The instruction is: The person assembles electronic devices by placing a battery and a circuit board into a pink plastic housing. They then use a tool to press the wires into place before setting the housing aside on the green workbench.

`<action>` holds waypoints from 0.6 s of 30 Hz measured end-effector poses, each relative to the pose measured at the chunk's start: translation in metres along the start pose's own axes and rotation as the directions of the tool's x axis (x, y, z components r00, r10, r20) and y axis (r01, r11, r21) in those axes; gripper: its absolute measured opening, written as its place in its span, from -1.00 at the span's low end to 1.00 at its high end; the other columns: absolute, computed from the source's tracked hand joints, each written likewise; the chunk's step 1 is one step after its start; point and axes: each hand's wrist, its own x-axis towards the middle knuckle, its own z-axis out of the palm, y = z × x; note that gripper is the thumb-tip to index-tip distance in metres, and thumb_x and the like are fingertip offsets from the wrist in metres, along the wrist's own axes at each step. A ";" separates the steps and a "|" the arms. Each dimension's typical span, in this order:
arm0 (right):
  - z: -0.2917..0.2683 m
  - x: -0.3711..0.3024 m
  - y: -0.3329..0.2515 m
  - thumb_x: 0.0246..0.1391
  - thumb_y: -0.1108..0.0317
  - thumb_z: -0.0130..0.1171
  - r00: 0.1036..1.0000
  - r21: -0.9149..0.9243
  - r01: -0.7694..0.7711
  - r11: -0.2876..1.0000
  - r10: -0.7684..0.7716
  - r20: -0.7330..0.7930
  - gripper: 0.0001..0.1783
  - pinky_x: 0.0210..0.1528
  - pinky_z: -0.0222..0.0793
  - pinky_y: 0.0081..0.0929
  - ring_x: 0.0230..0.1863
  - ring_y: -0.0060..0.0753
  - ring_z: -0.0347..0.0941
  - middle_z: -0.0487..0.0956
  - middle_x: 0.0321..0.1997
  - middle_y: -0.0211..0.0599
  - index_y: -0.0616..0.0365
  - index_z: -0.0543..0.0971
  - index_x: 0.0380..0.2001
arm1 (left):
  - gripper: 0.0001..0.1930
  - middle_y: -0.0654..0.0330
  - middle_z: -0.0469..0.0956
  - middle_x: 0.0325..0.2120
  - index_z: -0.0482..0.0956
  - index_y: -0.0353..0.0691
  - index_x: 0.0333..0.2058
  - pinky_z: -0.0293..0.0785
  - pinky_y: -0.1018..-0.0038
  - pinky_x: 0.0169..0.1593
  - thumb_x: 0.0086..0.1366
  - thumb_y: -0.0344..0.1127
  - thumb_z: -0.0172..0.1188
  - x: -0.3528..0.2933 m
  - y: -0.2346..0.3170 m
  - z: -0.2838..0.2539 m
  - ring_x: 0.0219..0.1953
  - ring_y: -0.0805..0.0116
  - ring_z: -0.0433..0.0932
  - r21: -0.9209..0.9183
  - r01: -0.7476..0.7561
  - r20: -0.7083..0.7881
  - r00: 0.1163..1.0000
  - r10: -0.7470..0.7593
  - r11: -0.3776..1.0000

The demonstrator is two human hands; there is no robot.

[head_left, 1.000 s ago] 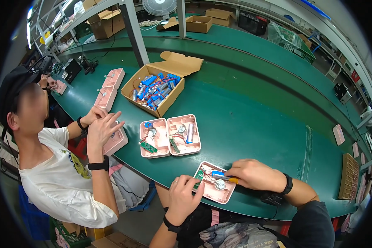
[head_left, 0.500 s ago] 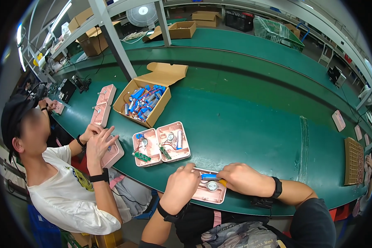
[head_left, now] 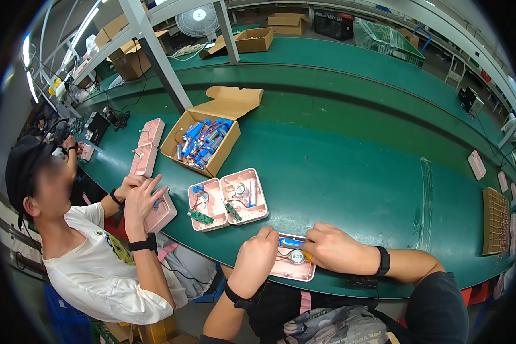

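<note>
A pink plastic case half [head_left: 288,272] lies at the table's near edge in front of me. Along its far side rests a blue cylindrical battery [head_left: 290,243]; a round silver speaker-like part [head_left: 297,256] sits just nearer. My left hand [head_left: 255,255] is closed at the case's far left corner, by the battery's left end; what its fingertips pinch is hidden. My right hand [head_left: 337,250] is closed at the battery's right end. Beneath its fingers shows a bit of a yellow thing [head_left: 308,257], whose kind I cannot make out.
Left of my hands are two pink case halves [head_left: 211,222] with batteries, speakers and green boards. Behind them stands an open cardboard box [head_left: 225,153] of blue batteries with red wires. A co-worker [head_left: 92,258] handles another pink case at left. A brown grid tray [head_left: 495,221] stands far right.
The whole view has shifted slightly. Both hands stay at the case, with my right fingers slightly raised from the battery's end and a little more of the battery showing.
</note>
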 end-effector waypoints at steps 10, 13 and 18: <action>0.014 -0.015 -0.003 0.16 -0.05 0.35 0.996 -0.044 0.043 0.998 -0.046 -0.075 -0.39 0.22 0.42 -0.10 0.21 0.14 0.51 0.48 0.31 0.15 0.33 0.66 -0.01 | -0.87 0.03 0.67 -0.26 0.71 -0.32 -0.35 0.65 0.14 -0.21 0.30 -0.37 0.34 0.004 0.001 -0.009 -0.32 -0.07 0.68 -0.133 0.050 -0.011 0.999 -0.052 0.990; 0.011 -0.016 -0.007 0.10 -0.05 0.40 0.998 0.014 0.017 1.000 -0.016 -0.064 -0.31 0.24 0.43 -0.06 0.21 0.18 0.51 0.45 0.33 0.22 0.37 0.61 0.05 | -0.85 0.05 0.68 -0.25 0.74 -0.32 -0.35 0.64 0.15 -0.21 0.28 -0.33 0.38 0.005 0.006 -0.014 -0.32 -0.07 0.68 -0.156 0.095 0.006 0.995 -0.095 0.983; 0.013 -0.013 -0.019 -0.06 -0.07 0.53 0.998 -0.012 -0.021 1.000 0.021 -0.059 -0.13 0.27 0.45 0.00 0.20 0.27 0.49 0.41 0.33 0.35 0.42 0.53 0.13 | -0.79 0.05 0.70 -0.26 0.76 -0.31 -0.34 0.63 0.17 -0.21 0.26 -0.25 0.43 0.004 -0.002 -0.009 -0.31 -0.05 0.70 -0.118 0.119 0.040 0.993 -0.115 0.986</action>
